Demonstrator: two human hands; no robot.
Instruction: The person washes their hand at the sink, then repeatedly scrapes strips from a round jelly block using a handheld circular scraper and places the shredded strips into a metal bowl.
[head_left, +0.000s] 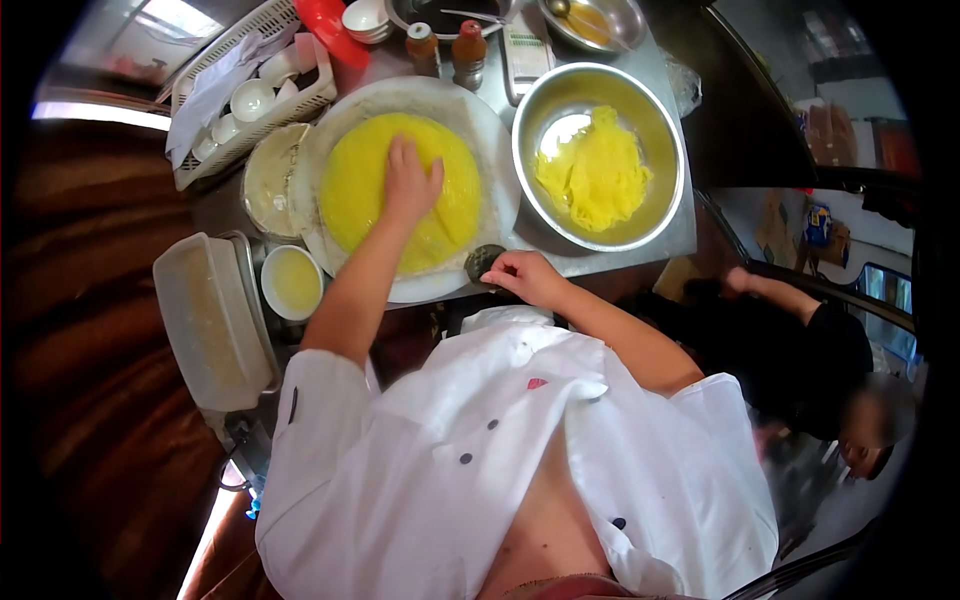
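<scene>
My left hand [410,185] lies on a broad round yellow sheet [440,225] that looks like dough or a crepe, fingers together and thumb apart, pressing its upper middle. Under the sheet is a pale, wrinkled cloth-like layer on a round white board [425,290]. At the board's near right edge, my right hand [525,278] pinches the rim of a small dark disc [484,263]; its exact kind I cannot make out. To the right, a large steel bowl [668,200] holds a crumpled yellow mass [600,175] like the sheet.
Back left stands a white basket [315,95] of cups and bowls. Two shaker bottles [468,55] and a kitchen scale [528,55] are behind the board. A bowl of yellow liquid [295,283] and a plastic tub [205,320] sit left. Another person [780,350] is at right.
</scene>
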